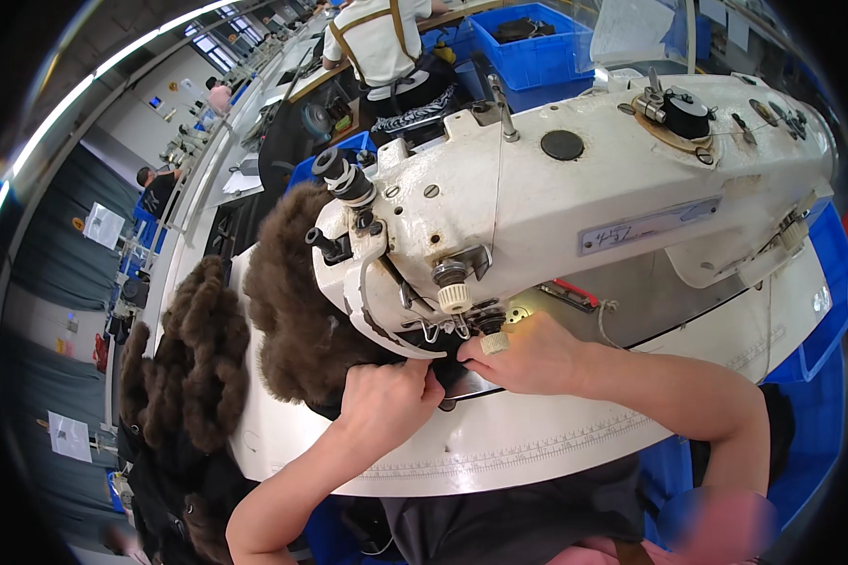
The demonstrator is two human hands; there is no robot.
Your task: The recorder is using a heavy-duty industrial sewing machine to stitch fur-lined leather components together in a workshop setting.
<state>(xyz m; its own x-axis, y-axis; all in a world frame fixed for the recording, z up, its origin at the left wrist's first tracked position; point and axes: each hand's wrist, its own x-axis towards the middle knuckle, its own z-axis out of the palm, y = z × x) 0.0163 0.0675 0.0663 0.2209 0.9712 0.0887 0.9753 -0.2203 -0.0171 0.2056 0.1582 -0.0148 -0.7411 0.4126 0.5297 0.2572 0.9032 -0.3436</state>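
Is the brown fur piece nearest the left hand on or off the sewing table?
On: the brown fur piece rests on the white table, beside the left hand and sewing machine.

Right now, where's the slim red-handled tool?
In the head view, the slim red-handled tool lies right of centre on the grey metal machine bed, below the white sewing-machine arm, just beyond the right hand.

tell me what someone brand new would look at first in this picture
Probably the big white sewing machine, which stretches from the centre to the upper right. Next would come the thick brown fur bulging out at its left end, with the person's left hand and right hand close together below the machine's head. The bright blue bin near the top also stands out.
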